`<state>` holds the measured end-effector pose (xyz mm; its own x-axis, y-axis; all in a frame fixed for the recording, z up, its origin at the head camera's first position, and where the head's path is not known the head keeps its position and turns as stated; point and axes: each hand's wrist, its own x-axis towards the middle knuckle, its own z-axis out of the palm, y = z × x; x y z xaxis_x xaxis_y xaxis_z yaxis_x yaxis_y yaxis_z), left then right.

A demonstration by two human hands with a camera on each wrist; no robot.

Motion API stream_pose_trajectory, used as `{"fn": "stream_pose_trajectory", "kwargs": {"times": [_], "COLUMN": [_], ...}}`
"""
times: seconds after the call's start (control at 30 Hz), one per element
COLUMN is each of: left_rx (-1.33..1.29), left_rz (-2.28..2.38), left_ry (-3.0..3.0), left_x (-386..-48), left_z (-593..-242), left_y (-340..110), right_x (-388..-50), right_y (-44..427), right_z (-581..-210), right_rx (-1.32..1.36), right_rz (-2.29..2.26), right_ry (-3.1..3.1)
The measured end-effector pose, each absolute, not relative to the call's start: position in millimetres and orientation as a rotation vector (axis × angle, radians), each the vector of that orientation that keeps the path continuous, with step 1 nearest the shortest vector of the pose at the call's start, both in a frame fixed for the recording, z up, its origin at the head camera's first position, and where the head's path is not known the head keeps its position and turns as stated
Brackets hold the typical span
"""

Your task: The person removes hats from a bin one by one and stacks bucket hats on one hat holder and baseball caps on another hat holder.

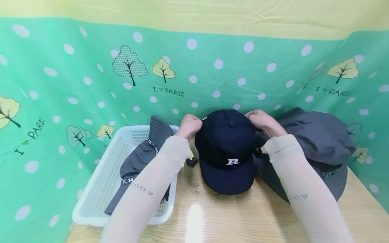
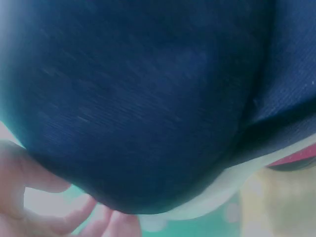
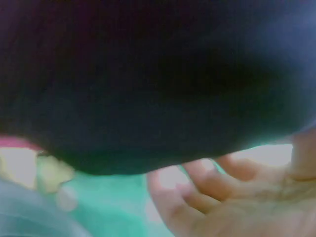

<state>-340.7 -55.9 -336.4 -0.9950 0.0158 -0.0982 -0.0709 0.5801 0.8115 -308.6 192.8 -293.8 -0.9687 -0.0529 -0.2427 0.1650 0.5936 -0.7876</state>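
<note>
A navy baseball cap (image 1: 225, 141) with a white letter R sits at the middle of the table, its brim pointing toward me. At its back left edge my left hand (image 1: 190, 125) pinches the rim. My right hand (image 1: 262, 121) grips the back right edge in the same way. Dark blue cloth (image 2: 138, 108) fills most of the left wrist view, with curled fingers (image 2: 86, 215) at the rim. In the right wrist view several fingertips (image 3: 170, 180) touch the lower edge of the dark cap (image 3: 148, 103). The inside of the cap is hidden.
A white plastic basket (image 1: 79, 216) stands on the left, holding dark grey caps (image 1: 136, 162), one with an F-14 label. Large dark grey hats (image 1: 316, 135) lie overlapping on the right. Behind the wooden table (image 1: 231, 219) hangs a green dotted curtain (image 1: 212, 81).
</note>
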Motion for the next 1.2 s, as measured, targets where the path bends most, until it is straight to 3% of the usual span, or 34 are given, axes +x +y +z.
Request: {"fn": "stream_pose_trajectory", "kwargs": {"times": [0.27,0.57,0.9,1.2], "left_rx": [0.267,0.671,0.713,0.662], "left_rz": [1.497,1.691,1.718,1.621], "left_ry": [2.898,2.793,2.681,2.733], "left_x": [-293.6,-226.4,-178.2,-162.6], "left_z": [-314.2,-316.2,-326.7,-339.2], "left_y": [-64.6,-69.5,-83.5,-104.0], "right_x": [-266.5,-208.8,-172.4,-156.9], "right_y": [180.4,158.1,132.0,94.8], "right_z": [-292.2,-308.0,-333.8,-365.9], "right_rx": [0.037,-0.292,-0.445,-0.576], "right_rz": [-1.734,-2.16,-2.278,-2.209], "right_ry": [2.912,2.849,2.719,2.57]}}
